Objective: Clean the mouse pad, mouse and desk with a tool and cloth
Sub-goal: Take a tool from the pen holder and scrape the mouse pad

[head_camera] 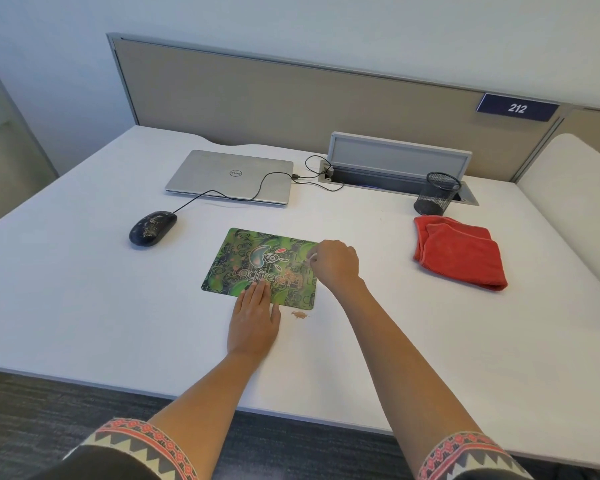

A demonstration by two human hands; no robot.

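The left hand (255,318) lay flat, pinning the Logitech mouse pad (236,268) by its near edge; the right hand (335,263) pinched a small pale tool (311,257) over crumbs (291,278) between the hands. A hard flick might scatter them onto the desk (84,289), or the pad could slip.

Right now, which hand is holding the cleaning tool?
The right hand: its fingers pinch a small white tool over the mouse pad. The left hand holds nothing and lies flat, fingers on the pad's near edge.
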